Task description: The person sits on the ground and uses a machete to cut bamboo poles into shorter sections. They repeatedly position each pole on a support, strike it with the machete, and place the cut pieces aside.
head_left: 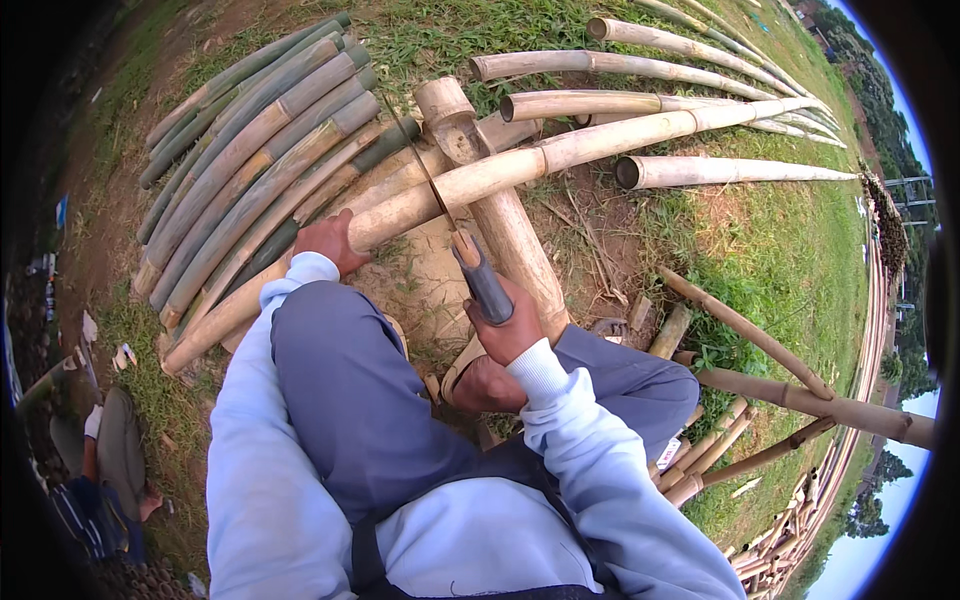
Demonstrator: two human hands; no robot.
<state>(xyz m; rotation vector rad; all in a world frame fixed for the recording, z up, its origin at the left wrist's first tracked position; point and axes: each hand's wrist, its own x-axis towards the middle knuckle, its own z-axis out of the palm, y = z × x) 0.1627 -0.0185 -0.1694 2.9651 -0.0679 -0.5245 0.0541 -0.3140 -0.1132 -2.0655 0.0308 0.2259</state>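
A long pale bamboo pole (590,145) runs slantwise in front of me, from lower left to upper right. It rests across a thick bamboo support (515,240) on the ground. My left hand (333,243) is closed around the pole, left of the support. In my right hand (508,325) is the dark handle of a handsaw (485,285), gripped firmly. The saw's thin blade lies crosswise against the pole, just left of the support, with its tip pointing away from me. Whether it has cut into the pole, I cannot tell.
Several cut bamboo lengths (270,130) lie piled at the left. More long poles (740,171) stretch away at the upper right. A bamboo frame (780,390) stands at my right, and another person (120,450) sits at the lower left.
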